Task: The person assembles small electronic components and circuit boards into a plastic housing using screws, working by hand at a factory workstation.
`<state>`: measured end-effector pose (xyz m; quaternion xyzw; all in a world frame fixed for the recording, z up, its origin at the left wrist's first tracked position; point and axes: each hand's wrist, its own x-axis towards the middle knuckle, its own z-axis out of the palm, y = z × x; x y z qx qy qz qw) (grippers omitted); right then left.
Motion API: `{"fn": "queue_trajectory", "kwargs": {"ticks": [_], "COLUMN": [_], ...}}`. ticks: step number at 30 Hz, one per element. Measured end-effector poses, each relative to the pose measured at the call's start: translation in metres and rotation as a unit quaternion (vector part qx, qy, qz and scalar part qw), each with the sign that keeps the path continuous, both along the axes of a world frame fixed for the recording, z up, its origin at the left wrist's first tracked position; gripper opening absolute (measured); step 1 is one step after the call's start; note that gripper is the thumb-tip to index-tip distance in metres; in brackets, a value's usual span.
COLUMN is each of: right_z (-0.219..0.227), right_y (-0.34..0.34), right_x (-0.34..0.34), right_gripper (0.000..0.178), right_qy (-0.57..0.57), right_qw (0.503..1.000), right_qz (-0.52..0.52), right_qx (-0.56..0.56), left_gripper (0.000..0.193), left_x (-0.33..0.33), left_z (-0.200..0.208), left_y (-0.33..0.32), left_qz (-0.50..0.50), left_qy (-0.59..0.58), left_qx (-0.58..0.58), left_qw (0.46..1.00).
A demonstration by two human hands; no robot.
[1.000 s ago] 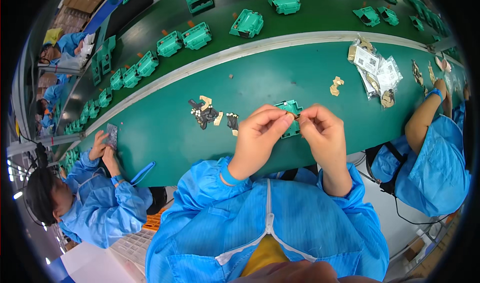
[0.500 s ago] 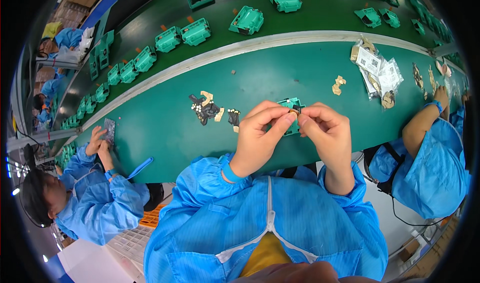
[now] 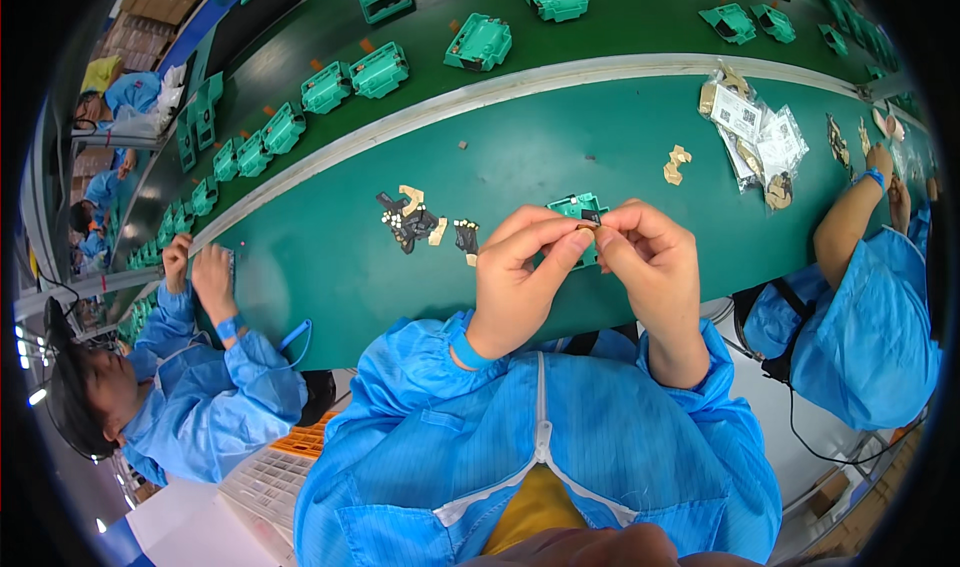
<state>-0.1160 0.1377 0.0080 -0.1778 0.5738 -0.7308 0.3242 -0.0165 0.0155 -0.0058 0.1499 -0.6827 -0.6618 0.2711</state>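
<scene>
My left hand (image 3: 528,272) and my right hand (image 3: 652,267) meet over the bench, thumbs and forefingers pinched together. Between the fingertips is a small black part (image 3: 591,216) with a brownish edge; its exact kind is too small to make out. Just beyond and below the fingers lies a green plastic housing (image 3: 566,206), mostly covered by my hands. To the left of my left hand are a small group of black pieces with pale tips (image 3: 466,237) and a larger pile of black and tan pieces (image 3: 408,225).
Tan pieces (image 3: 676,165) and clear bags of parts (image 3: 752,132) lie to the right. Past a pale rail (image 3: 440,95), green housings (image 3: 379,70) line a dark green belt. Co-workers in blue sit on the left (image 3: 200,397) and right (image 3: 865,327).
My hands stay nearly in place, still pinching the small part, which is turned slightly. The belt housings have shifted left. The left co-worker's hands have risen and moved apart.
</scene>
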Motion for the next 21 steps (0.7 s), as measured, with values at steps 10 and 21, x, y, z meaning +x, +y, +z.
{"fn": "queue_trajectory", "kwargs": {"ticks": [10, 21], "right_z": [-0.005, -0.052], "right_y": [-0.001, 0.022], "right_x": [-0.014, -0.107], "right_gripper": [0.005, 0.023], "right_qy": [0.039, 0.362], "right_qw": [0.999, 0.856], "right_qz": [0.003, -0.152], "right_qx": [-0.017, 0.336], "left_gripper": [0.014, 0.018], "left_x": [-0.008, -0.011], "left_z": [0.001, -0.002], "left_y": [-0.003, -0.025], "left_qz": [-0.043, -0.038], "left_qy": [-0.012, -0.047], "left_qx": [0.242, 0.086], "left_qw": [0.969, 0.995]}}
